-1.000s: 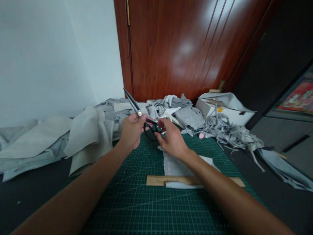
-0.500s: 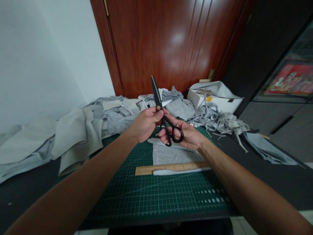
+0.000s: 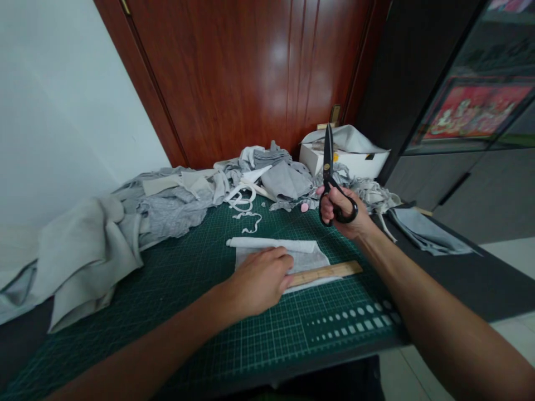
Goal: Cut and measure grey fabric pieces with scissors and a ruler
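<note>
My right hand point(image 3: 345, 211) is raised over the right of the green cutting mat point(image 3: 188, 312), its fingers closed through the handles of black tailor's scissors point(image 3: 329, 159). The blades are together and point upward. Low on the mat, my left hand point(image 3: 261, 281) is closed over the left end of a wooden ruler point(image 3: 328, 273); the fingertips are partly hidden. Beneath the ruler lies a thin whitish fabric piece point(image 3: 307, 260), its far edge rolled or folded.
White-handled scissors point(image 3: 242, 196) and a curled fabric scrap point(image 3: 252, 221) lie farther back. Heaped grey fabric point(image 3: 175, 209) lines the left and back. At the back right are a white box point(image 3: 361, 163), tangled strips point(image 3: 374, 195) and folded grey cloth point(image 3: 428, 231).
My left hand has let go of the black scissors and come down onto the ruler. My right hand has carried the scissors right, their blades now more upright. The view has shifted right.
</note>
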Demonstrator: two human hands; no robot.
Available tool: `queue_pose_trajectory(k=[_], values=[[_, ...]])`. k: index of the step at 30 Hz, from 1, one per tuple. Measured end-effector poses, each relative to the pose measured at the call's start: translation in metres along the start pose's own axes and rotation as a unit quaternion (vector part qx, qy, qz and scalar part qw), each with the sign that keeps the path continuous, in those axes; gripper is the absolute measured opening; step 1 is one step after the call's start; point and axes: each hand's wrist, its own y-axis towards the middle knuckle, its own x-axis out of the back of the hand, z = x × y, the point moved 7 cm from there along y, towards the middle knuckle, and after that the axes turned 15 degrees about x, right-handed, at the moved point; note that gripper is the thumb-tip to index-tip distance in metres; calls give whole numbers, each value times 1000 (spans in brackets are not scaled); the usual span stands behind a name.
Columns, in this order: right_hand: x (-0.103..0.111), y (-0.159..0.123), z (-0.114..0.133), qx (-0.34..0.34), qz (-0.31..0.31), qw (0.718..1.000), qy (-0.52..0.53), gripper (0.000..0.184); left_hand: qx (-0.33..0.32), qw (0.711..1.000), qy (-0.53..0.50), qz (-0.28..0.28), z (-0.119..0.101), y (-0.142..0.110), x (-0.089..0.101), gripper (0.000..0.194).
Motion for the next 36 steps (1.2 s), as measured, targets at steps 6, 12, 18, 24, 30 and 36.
queue_pose_trajectory(k=[6,12,18,24,30,36], values=[[15,-1,-2,23,-76,996,-40,51,-14,1000,18,-3,-5,8,0,23],[22,3,2,29,-90,989,-112,54,-14,999,-8,29,-12,5,1,16],[27,1,3,-24,15,968,-250,53,28,997,-48,54,-6,12,1,13],[11,-11,-15,-97,177,913,-355,48,24,999,9,38,-17,9,0,12],[-14,-18,-29,-94,265,865,-415,31,47,998,3,46,-23,11,-1,11],[-8,-13,-29,-74,254,858,-440,24,43,995,-70,64,0,0,18,15]])
